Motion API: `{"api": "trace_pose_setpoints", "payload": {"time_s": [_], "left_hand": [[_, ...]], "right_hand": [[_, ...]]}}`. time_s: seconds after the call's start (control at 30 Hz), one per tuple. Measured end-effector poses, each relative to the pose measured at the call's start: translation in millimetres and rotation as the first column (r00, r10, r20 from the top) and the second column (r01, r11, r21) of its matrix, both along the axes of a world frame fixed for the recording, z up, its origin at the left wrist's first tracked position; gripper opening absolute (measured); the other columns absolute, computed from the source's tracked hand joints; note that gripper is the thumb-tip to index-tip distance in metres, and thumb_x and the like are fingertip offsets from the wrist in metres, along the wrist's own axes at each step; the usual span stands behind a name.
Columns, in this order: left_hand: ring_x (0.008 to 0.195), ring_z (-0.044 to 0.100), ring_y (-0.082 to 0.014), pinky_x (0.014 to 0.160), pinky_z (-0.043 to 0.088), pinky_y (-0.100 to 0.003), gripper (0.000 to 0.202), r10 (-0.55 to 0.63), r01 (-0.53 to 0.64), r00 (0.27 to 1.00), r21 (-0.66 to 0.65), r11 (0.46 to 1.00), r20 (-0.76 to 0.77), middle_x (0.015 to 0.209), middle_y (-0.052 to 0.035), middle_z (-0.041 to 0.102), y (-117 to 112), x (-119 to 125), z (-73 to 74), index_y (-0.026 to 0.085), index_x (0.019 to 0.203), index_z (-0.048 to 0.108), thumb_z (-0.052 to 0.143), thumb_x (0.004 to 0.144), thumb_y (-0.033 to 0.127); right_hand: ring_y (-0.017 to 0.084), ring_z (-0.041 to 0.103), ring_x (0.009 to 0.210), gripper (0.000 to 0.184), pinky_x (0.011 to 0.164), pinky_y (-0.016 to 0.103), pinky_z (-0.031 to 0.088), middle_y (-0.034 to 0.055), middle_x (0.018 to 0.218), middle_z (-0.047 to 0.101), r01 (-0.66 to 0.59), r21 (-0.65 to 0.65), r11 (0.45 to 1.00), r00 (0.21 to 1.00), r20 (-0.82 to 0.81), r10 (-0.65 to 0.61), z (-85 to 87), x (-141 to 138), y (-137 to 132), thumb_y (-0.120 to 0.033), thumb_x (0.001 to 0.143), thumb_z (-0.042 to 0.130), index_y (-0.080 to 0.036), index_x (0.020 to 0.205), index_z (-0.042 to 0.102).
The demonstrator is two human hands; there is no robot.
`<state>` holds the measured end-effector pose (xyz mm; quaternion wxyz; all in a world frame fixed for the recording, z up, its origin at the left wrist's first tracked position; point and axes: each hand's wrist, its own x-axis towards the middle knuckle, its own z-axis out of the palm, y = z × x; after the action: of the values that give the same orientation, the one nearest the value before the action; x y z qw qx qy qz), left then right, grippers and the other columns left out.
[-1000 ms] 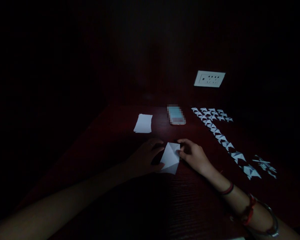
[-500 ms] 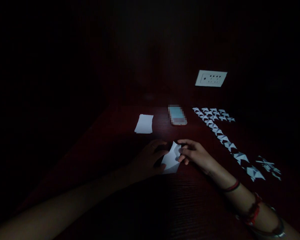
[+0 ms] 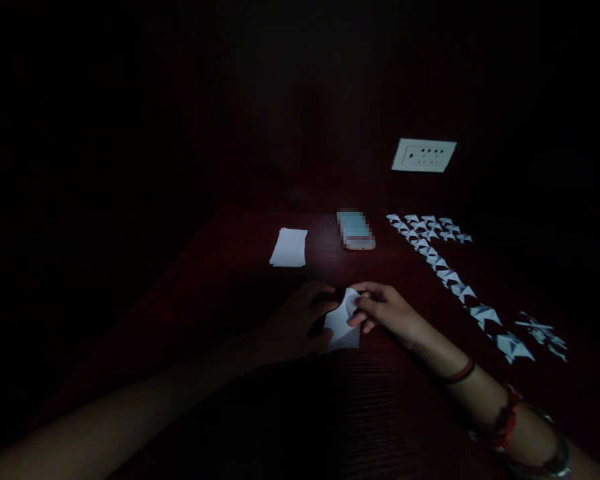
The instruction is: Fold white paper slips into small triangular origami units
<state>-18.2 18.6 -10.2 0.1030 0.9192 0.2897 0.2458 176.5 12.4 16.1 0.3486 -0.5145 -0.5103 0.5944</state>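
Observation:
A small white sheet of paper (image 3: pixel 341 327), partly folded, lies on the dark red table (image 3: pixel 380 413) in dim light. My left hand (image 3: pixel 295 323) rests on its left edge, fingers curled and pressing it down. My right hand (image 3: pixel 385 312) pinches the paper's upper right corner, which is bent over towards the middle. Red bands and a metal bangle circle my right wrist.
A stack of white paper slips (image 3: pixel 289 247) lies farther back, with a phone (image 3: pixel 356 230) to its right. A long row of folded white paper pieces (image 3: pixel 450 277) runs along the right side. A white socket plate (image 3: pixel 423 155) sits on the wall behind.
My right hand has folded the paper's right corner inwards, so the visible sheet is smaller. My left hand has stayed on the left edge.

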Motion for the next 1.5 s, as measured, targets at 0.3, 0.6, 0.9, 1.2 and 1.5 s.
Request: {"api": "trace_pose_setpoints", "payload": {"time_s": [0.3, 0.6, 0.9, 1.2, 1.5], "left_hand": [[0.118, 0.026, -0.0249, 0.095, 0.03, -0.043, 0.047, -0.004, 0.004, 0.999, 0.006, 1.0, -0.037, 0.126, -0.0084, 0.03, 0, 0, 2.1, 0.022, 0.117, 0.041, 0.055, 0.072, 0.023], [0.117, 0.027, -0.0249, 0.094, 0.03, -0.044, 0.033, -0.018, 0.022, 0.999, 0.104, 0.994, -0.037, 0.125, -0.0072, 0.033, 0, 1, 4.2, 0.023, 0.109, 0.047, 0.052, 0.077, 0.029], [0.114, 0.032, -0.0212, 0.094, 0.032, -0.038, 0.025, -0.031, 0.033, 0.999, 0.045, 0.998, -0.04, 0.115, -0.0067, 0.042, -2, 4, 6.6, 0.018, 0.103, 0.052, 0.05, 0.078, 0.022], [0.101, 0.045, -0.0156, 0.087, 0.039, -0.031, 0.033, 0.139, -0.114, 0.98, -0.173, 0.978, 0.141, 0.11, -0.0031, 0.046, 1, 2, 13.4, 0.022, 0.114, 0.042, 0.048, 0.081, 0.028], [0.078, 0.054, -0.0105, 0.071, 0.044, -0.023, 0.019, 0.156, -0.125, 0.975, -0.189, 0.974, 0.16, 0.088, 0.0008, 0.056, -4, 5, 14.9, 0.019, 0.098, 0.048, 0.047, 0.079, 0.018]], "right_hand": [[0.011, 0.061, 0.054, 0.026, 0.038, 0.016, 0.045, 0.0, 0.064, 0.056, 0.004, 0.076, 0.997, 1.0, 0.025, -0.006, -2.8, -1, 0, -0.011, 0.073, 0.049, -0.012, 0.098, 0.047], [0.011, 0.06, 0.051, 0.022, 0.039, 0.018, 0.047, -0.0011, 0.067, 0.056, -0.034, 0.204, 0.978, 0.984, 0.178, -0.003, -8.5, 3, 1, -0.012, 0.07, 0.051, -0.015, 0.091, 0.05], [0.009, 0.057, 0.046, 0.012, 0.038, 0.017, 0.045, -0.0027, 0.065, 0.055, -0.068, 0.296, 0.953, 0.941, 0.335, -0.037, -7.7, 6, 0, -0.014, 0.069, 0.051, -0.018, 0.08, 0.049], [0.009, 0.059, 0.055, 0.004, 0.04, 0.017, 0.043, -0.0012, 0.074, 0.048, -0.215, 0.378, 0.9, 0.957, 0.264, 0.118, -5.2, 5, -4, -0.017, 0.076, 0.044, -0.017, 0.079, 0.047], [0.009, 0.05, 0.065, 0.016, 0.058, 0.021, 0.041, 0.0001, 0.074, 0.052, -0.264, 0.667, 0.696, 0.92, 0.391, -0.027, 6.6, 7, -9, -0.003, 0.07, 0.048, -0.016, 0.072, 0.057]]}}
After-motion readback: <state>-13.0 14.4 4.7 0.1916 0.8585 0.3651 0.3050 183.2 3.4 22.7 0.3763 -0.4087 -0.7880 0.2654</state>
